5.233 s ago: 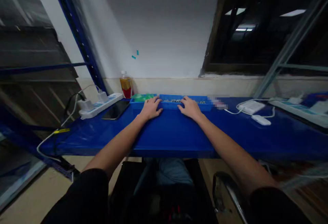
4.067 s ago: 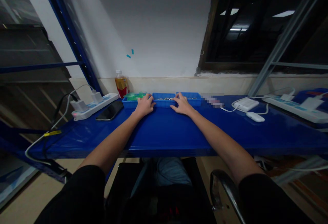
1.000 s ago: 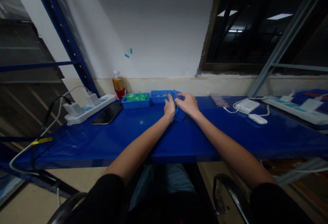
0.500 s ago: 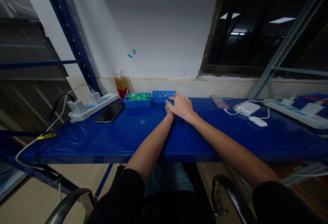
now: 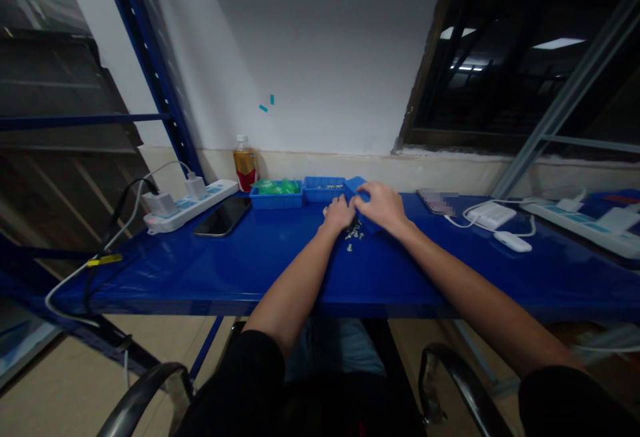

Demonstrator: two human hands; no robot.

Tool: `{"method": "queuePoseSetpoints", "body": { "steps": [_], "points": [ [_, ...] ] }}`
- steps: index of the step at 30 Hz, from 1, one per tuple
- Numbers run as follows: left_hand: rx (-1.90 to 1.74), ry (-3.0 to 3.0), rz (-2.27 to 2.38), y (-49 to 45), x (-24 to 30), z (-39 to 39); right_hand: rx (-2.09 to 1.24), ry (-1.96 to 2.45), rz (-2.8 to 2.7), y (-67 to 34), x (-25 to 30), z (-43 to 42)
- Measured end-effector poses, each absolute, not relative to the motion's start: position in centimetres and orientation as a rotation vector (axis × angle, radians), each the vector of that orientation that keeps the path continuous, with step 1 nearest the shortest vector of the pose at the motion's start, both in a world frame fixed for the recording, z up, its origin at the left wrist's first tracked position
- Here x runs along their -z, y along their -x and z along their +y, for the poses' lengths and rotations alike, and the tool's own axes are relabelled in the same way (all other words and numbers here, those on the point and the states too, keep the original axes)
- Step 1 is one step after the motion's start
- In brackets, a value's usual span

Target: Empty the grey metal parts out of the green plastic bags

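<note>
Small silvery screws lie in a loose group on the blue table just below my hands. My right hand is closed on the edge of a blue, tray-like piece, which stands tilted and is mostly hidden by the fingers. Beside it, my left hand rests low over the table with its fingers curled; what they hold, if anything, is hidden. Behind my left hand stands a shallow blue tray with small light-coloured pieces in it. Left of that, another blue tray holds green plastic bags.
A drink bottle stands by the wall. On the left lie a phone and a power strip with chargers. To the right are a partly blurred flat object, white chargers with cables and a second power strip.
My hands have moved apart; the right one has gone rightward. Screws now show on the table beneath them, and the blue tray-like piece has come into view at my right hand. The view has shifted slightly.
</note>
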State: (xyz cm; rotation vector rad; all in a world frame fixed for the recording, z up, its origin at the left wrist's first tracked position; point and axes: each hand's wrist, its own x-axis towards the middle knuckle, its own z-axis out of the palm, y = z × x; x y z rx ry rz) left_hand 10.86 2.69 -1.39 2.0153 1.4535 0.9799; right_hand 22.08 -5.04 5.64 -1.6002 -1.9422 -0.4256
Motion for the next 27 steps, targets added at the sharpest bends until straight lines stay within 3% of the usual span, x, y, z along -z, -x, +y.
{"method": "queuePoseSetpoints", "body": {
  "steps": [9, 16, 21, 27],
  "points": [
    [-0.702, -2.297, 1.481, -10.8, 0.9, 1.9, 0.191, 1.272, -1.609, -32.1, -4.2, -0.3],
    [-0.728, -2.489, 1.34, -9.8, -0.1, 1.1, -0.323, 1.555, -1.332, -37.8, -2.8, 4.1],
    [-1.032, -2.726, 1.379, -4.4, -1.8, 2.3, -0.308, 1.723, -1.46, -39.4, -2.6, 7.5],
    [-0.915, -2.854, 1.638, 0.9, -0.6, 3.6, -0.044, 1.897, -1.542, -37.9, -3.0, 11.3]
  ]
}}
